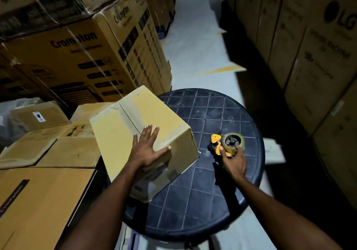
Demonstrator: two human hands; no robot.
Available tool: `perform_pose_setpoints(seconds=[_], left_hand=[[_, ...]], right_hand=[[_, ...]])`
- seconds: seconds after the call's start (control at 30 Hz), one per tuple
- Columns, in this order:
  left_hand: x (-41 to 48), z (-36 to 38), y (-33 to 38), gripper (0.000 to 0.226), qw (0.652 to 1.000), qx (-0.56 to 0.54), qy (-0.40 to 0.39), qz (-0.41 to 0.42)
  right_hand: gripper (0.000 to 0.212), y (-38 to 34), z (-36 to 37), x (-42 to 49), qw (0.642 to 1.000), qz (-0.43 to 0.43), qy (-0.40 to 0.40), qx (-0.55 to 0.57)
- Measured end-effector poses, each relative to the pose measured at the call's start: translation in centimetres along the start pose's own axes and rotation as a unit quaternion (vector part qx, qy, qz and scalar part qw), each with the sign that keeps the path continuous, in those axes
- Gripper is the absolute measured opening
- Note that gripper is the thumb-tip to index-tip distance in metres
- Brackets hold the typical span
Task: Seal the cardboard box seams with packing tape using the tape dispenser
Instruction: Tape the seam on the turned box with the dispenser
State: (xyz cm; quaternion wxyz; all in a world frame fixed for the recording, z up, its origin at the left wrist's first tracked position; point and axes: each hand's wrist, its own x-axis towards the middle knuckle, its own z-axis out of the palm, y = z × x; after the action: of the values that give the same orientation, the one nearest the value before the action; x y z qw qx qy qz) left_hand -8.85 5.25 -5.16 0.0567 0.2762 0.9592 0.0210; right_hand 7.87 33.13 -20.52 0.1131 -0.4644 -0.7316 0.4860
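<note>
A plain cardboard box rests on the left part of a round dark-blue table, its closed top flaps meeting in a seam that runs away from me. My left hand lies flat on the box's near top edge, fingers spread, thumb along the corner. To the right, a yellow tape dispenser with a roll of tape stands on the table. My right hand grips the dispenser from the near side, fingers around the roll and frame.
Stacked cardboard cartons crowd the left, close to the table. Tall printed cartons rise behind them. A wall of large cartons lines the right. A pale floor aisle runs ahead between the stacks.
</note>
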Motion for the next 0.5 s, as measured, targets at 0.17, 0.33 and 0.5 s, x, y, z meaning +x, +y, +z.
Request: perform_pose_setpoints(seconds=[0.17,0.33,0.5], left_hand=[[-0.1,0.1,0.1,0.099,1.000,-0.001,0.003,-0.006],[0.0,0.2,0.3,0.098,1.000,0.002,0.009,-0.004],[0.0,0.3,0.2,0.096,1.000,0.008,0.009,0.002]], right_hand=[[0.083,2.0,-0.8,0.8,0.981,0.162,-0.029,0.100],[0.098,2.0,-0.5,1.6,0.950,0.258,-0.094,0.151],[0.097,1.8,1.3,2.4,0.821,0.355,-0.226,0.387]])
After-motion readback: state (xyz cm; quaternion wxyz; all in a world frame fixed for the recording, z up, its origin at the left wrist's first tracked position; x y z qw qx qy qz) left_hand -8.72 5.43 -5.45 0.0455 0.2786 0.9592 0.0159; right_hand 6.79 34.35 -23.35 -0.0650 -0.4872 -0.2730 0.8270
